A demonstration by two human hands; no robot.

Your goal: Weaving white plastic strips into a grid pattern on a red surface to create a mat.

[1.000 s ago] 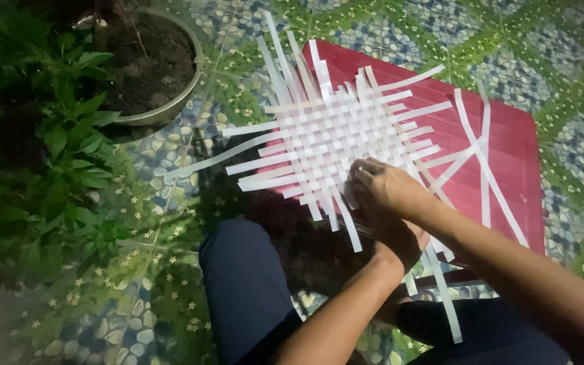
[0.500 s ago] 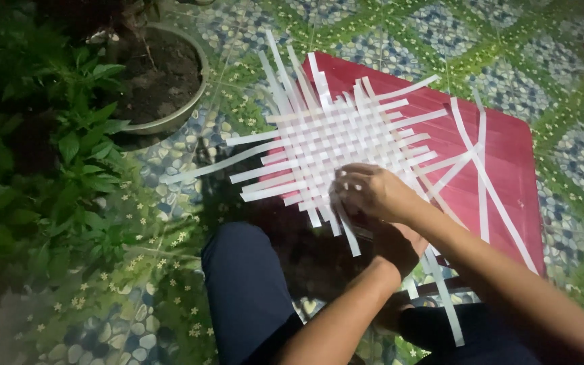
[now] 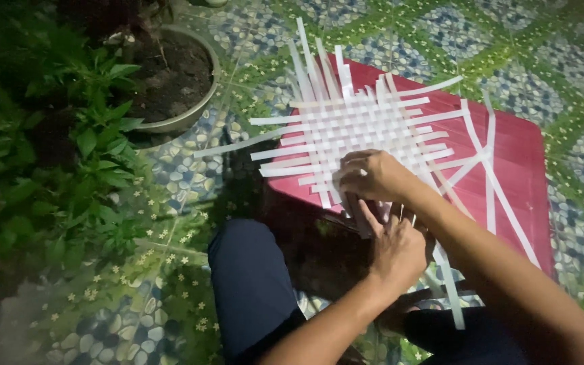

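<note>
A sizeable woven mat of white strips lies on the red table, long ends still loose. Near its front edge, right hand fingers pinch a strip; left hand fingers press flat.

A white woven mat of strips, crossed in a checker pattern, is set on a red plastic stool top. Loose white strips are laid near its right edge. The floor is patterned with blue-grey pebble squares and green bands. Dark navy trousers are seen. Green leaves are shown beside a grey pot of dark soil.
</note>
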